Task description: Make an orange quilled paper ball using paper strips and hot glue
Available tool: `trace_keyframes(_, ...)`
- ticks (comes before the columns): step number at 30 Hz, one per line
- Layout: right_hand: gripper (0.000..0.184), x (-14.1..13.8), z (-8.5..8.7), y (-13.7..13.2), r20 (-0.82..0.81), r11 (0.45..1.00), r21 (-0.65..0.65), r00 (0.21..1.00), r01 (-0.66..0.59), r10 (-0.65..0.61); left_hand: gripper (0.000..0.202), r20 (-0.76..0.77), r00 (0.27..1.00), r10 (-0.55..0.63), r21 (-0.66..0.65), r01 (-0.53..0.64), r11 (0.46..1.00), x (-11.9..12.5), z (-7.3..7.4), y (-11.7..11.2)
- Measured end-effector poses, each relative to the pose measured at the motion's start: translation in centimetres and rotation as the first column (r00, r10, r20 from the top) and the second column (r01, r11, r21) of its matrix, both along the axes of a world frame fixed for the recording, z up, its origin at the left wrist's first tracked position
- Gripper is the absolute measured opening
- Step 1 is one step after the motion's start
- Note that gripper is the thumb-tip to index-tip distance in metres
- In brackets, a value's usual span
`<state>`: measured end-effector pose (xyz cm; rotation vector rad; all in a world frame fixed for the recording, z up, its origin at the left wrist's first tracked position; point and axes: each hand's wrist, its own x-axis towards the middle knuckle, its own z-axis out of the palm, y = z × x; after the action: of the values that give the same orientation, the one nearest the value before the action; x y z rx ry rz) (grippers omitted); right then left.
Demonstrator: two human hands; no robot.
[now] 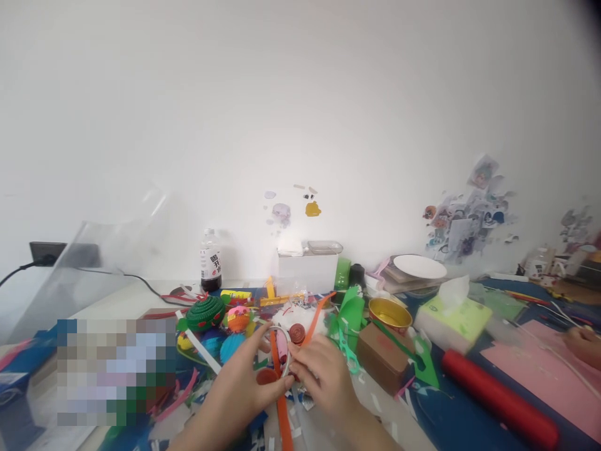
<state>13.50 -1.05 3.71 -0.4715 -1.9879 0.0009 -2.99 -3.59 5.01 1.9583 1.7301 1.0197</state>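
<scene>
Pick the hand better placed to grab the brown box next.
Right hand, likely: it is nearer the box, while the left hand sits farther off, across the ring. Both hold the ring, so the right would first let go.

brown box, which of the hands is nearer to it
Right. The right hand is just left of the brown box in the picture, not touching it; the left hand is farther left, beyond the right one.

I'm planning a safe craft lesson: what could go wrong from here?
The white ring held between left hand and right hand could bend if squeezed. If dropped, it may get lost among the scraps. The green scissors near the right hand might get knocked.
</scene>
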Motion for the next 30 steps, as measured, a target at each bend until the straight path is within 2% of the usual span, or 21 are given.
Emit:
trace_keyframes(4, 0.02, 0.1, -0.2, -0.1, 0.056, 0.992, 0.084, 0.993, 0.096, -0.101, 0.08, -0.042, 0.999, 0.029, 0.024, -0.028, 0.999, 0.2, -0.1, -0.1)
trace_keyframes(9, 0.02, 0.4, -0.6, -0.2, 0.073, 0.951, 0.212, 0.967, 0.225, -0.245, 0.076, -0.07, 0.996, 0.061, 0.06, -0.056, 0.997, 0.4, 0.0, -0.3)
trace_keyframes(11, 0.019, 0.5, -0.6, -0.3, 0.06, 0.946, 0.207, 0.962, 0.249, -0.266, 0.075, -0.08, 0.995, 0.064, 0.062, -0.059, 0.996, 0.4, 0.1, -0.4)
trace_keyframes(17, 0.018, 0.4, -0.5, -0.2, -0.002, 0.979, 0.053, 0.98, 0.199, -0.199, 0.075, -0.093, 0.994, 0.055, 0.081, -0.047, 0.996, 0.2, -0.1, -0.3)
trace_keyframes(19, 0.017, 0.5, -0.6, 0.2, -0.122, 0.968, -0.045, 0.961, 0.245, -0.249, 0.077, -0.11, 0.993, 0.033, 0.083, -0.023, 0.996, 0.1, -0.5, -0.2)
trace_keyframes(21, 0.016, 0.7, -0.6, 0.6, -0.255, 0.939, -0.173, 0.907, 0.298, -0.335, 0.078, -0.129, 0.991, -0.018, 0.098, 0.031, 0.995, 0.0, -1.0, -0.2)
trace_keyframes(23, 0.015, 0.9, -0.5, 0.9, -0.329, 0.918, -0.263, 0.868, 0.296, -0.373, 0.079, -0.14, 0.988, -0.063, 0.13, 0.081, 0.988, 0.0, -1.3, -0.1)
trace_keyframes(26, 0.016, 0.9, -0.4, 0.7, -0.298, 0.954, -0.224, 0.918, 0.198, -0.26, 0.078, -0.117, 0.992, -0.052, 0.148, 0.069, 0.987, -0.1, -1.2, -0.1)
trace_keyframes(28, 0.016, 0.7, -0.2, 0.2, -0.196, 0.985, -0.099, 0.968, 0.14, -0.157, 0.077, -0.091, 0.995, -0.03, 0.136, 0.042, 0.99, -0.2, -0.9, 0.0)
trace_keyframes(30, 0.016, 0.5, -0.2, -0.3, -0.107, 0.994, 0.004, 0.988, 0.11, -0.109, 0.078, -0.075, 0.997, -0.034, 0.129, 0.044, 0.991, -0.3, -0.5, 0.0)
